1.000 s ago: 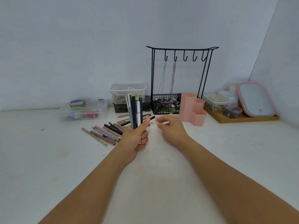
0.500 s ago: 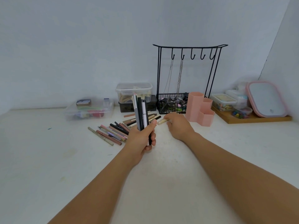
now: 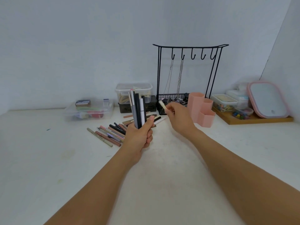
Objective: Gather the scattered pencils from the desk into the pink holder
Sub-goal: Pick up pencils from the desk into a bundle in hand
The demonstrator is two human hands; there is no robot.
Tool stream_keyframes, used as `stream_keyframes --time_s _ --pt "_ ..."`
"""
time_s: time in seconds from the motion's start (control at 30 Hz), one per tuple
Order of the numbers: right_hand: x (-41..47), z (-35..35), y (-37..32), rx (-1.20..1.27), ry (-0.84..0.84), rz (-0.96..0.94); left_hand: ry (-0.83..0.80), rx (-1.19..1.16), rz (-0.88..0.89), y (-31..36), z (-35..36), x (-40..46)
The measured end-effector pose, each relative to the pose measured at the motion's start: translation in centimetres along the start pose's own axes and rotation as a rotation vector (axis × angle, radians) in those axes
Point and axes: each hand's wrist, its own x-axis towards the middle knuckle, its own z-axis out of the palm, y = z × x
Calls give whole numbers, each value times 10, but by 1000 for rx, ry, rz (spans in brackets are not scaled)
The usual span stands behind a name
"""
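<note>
**Pencil collection: both hands loaded, holder standing unobstructed**

The left hand [image 3: 140,135] is gripping an upright bundle of pencils [image 3: 138,109] above the white worktop [image 3: 48,159]. The right hand [image 3: 177,117] is pinching a single cream pencil [image 3: 162,105], raised just left of the pink holder [image 3: 201,109]. Loose pencils [image 3: 110,132] are lying fanned on the worktop left of the hands. Behind them, clear plastic boxes [image 3: 89,109], a black hook rack [image 3: 190,75] carrying chains, and a pink-rimmed mirror [image 3: 267,99] are lining the wall. No legible writing is showing.
</note>
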Motion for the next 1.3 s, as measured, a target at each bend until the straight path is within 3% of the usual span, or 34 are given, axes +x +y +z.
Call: stream_keyframes --time_s 0.17,0.5,0.8,0.87,0.97,1.1,1.3 --pt "12 -41 -66 858 -324 229 16 -52 10 3 0 0" --pt "8 -36 -89 894 -515 169 -43 -201 -74 8 -9 7" --pt "9 -26 -74 736 -522 122 -132 -169 -41 11 -11 7" --pt "17 -31 -61 583 -393 128 -107 -165 -27 11 -12 9" --pt "28 -36 -28 166 -227 36 -76 -184 -16 11 -13 12" --pt "25 -17 4 -217 -394 -97 -43 -206 -25 11 -13 13" --pt "6 14 17 -301 -488 -150 -16 -171 -72 10 -7 9"
